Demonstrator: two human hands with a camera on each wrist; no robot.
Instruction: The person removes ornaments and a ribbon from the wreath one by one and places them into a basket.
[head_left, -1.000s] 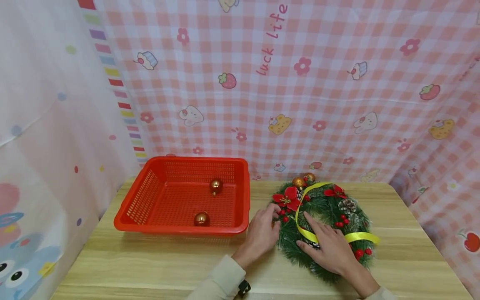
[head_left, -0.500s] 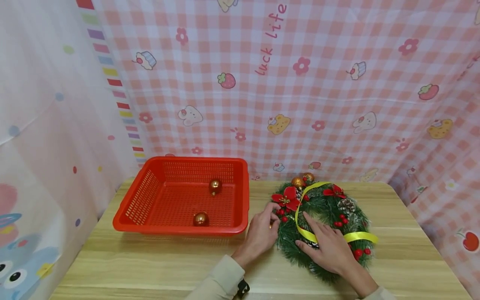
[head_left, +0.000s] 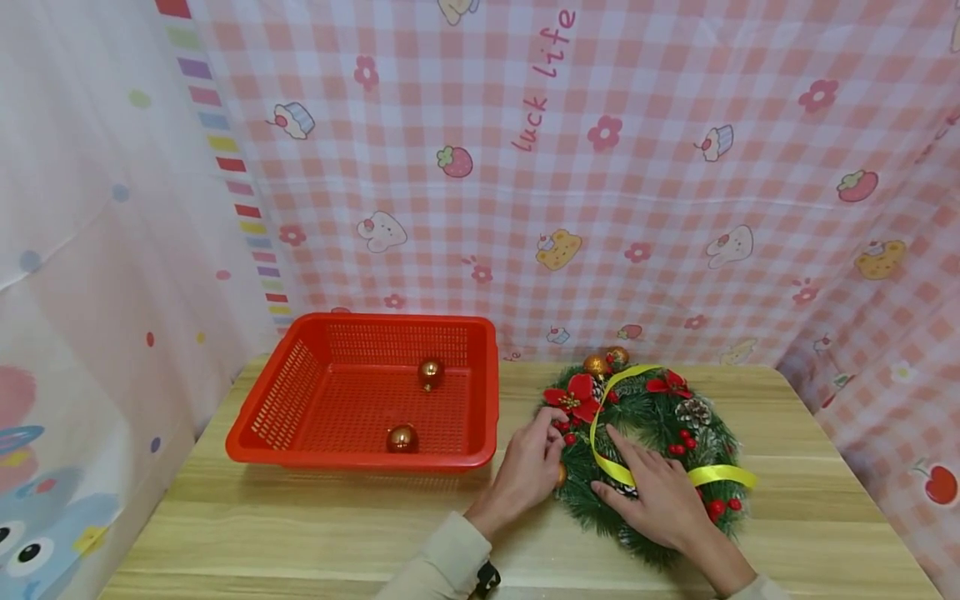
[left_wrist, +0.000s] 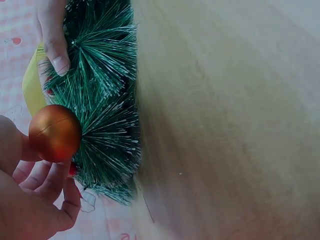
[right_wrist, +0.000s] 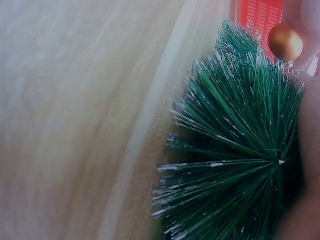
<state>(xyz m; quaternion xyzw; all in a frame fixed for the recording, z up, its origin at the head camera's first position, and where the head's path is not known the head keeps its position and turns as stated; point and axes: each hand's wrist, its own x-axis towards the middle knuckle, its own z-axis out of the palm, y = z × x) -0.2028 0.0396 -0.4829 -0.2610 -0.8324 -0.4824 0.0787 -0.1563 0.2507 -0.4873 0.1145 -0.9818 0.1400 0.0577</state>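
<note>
A green wreath [head_left: 660, 417] with red flowers, berries and pinecones lies on the table at the right. At its left edge my left hand [head_left: 528, 462] pinches a copper-coloured Christmas ball [left_wrist: 55, 132], thumb and fingertips around it against the needles. In the right wrist view the ball [right_wrist: 285, 42] shows beside the left fingers. My right hand [head_left: 663, 500] rests on the wreath's front part with fingers straight. A yellow ribbon [head_left: 611, 454] curves over the wreath and passes under or beside the right hand.
Left of the wreath stands a red plastic basket [head_left: 360, 458], holding a copper ball [head_left: 431, 372] at the back and another ball [head_left: 402, 437] near the front. Two gold glittery balls sit at the wreath's far edge. A checked cloth [head_left: 480, 225] hangs behind the wooden table [head_left: 315, 533].
The left fingers have shifted slightly at the wreath's left edge, and the ball now shows below them in the head view. The right hand, ribbon and basket stay where they were.
</note>
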